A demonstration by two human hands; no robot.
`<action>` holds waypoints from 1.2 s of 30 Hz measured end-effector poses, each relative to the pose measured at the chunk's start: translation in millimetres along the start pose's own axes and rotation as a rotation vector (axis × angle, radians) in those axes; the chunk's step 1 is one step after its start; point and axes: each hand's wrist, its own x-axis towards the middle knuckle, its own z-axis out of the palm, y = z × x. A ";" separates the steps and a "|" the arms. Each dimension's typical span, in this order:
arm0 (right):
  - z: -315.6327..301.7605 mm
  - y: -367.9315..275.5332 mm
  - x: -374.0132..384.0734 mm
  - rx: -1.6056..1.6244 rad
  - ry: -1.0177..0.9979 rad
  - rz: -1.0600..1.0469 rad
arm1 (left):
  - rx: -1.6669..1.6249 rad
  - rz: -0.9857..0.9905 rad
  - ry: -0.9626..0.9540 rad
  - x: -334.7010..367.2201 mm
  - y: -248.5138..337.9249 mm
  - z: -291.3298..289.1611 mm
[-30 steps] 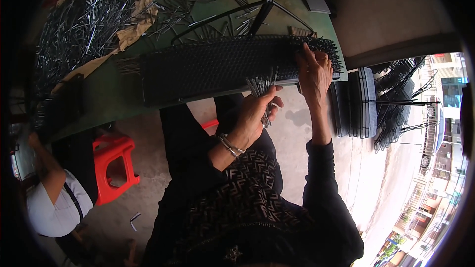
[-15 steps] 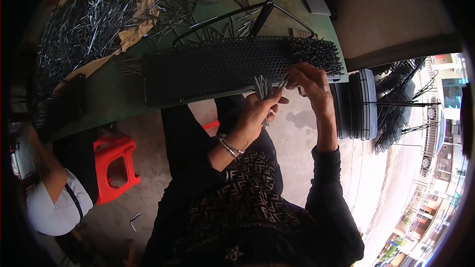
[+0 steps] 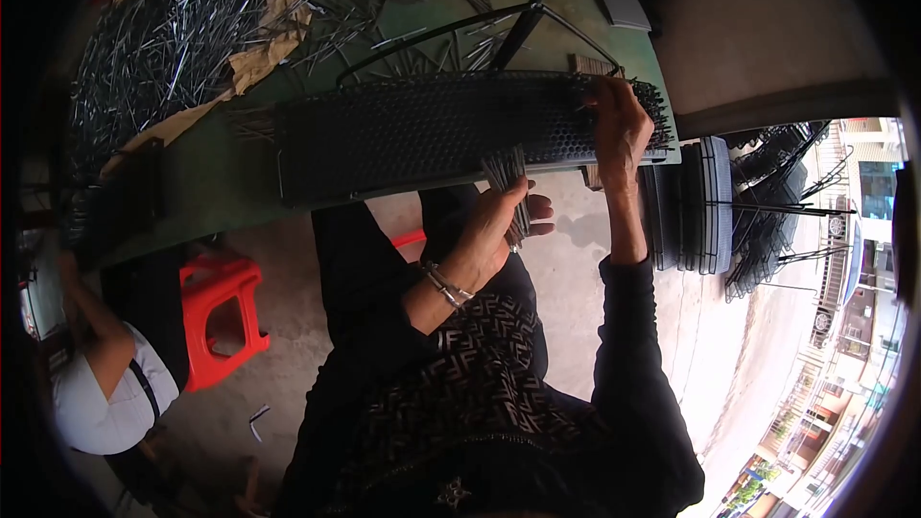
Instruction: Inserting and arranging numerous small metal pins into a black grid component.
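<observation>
A bundle of thin metal rods [image 3: 506, 171] stands in my left hand [image 3: 491, 223], closed around it near the table's front edge; the rods' upper ends fan out. My right hand [image 3: 624, 129] is over the right part of a long black perforated panel [image 3: 413, 129], its fingers pinched together at the holes. Whatever those fingertips hold is too small and dark to make out. Upright rods [image 3: 659, 125] fill the panel's right end, beside and partly behind my right hand. From the panel's middle to its left end, the holes show no rods.
A large heap of loose rods [image 3: 173, 48] lies on brown paper [image 3: 259, 67] at the table's left. More rods are scattered behind the panel, near a black metal frame [image 3: 518, 34]. A red stool [image 3: 225, 326] and another person [image 3: 110, 384] are at left. Black racks [image 3: 767, 201] stand at right.
My right hand has moved from beside the bundle up and right to the panel, near the upright rods. My left hand stays nearly in place with the bundle, its fingers slightly more spread.
</observation>
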 end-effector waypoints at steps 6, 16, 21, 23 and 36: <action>8.0 4.6 -4.9 -0.475 -0.073 -0.194 | 0.035 0.066 -0.031 -10.5 5.3 3.5; -24.4 -39.8 -21.1 0.263 -0.716 0.244 | 0.084 0.141 -0.088 -17.3 11.5 9.8; -31.4 -32.6 -23.2 0.439 -0.832 0.321 | 0.164 0.123 -0.038 -23.6 14.1 17.6; -35.5 -44.0 -20.1 0.364 -0.858 0.373 | 0.189 0.120 -0.034 -24.0 13.9 16.1; -40.9 -42.6 -14.2 0.354 -0.907 0.461 | 0.289 0.184 -0.113 -22.8 20.5 14.4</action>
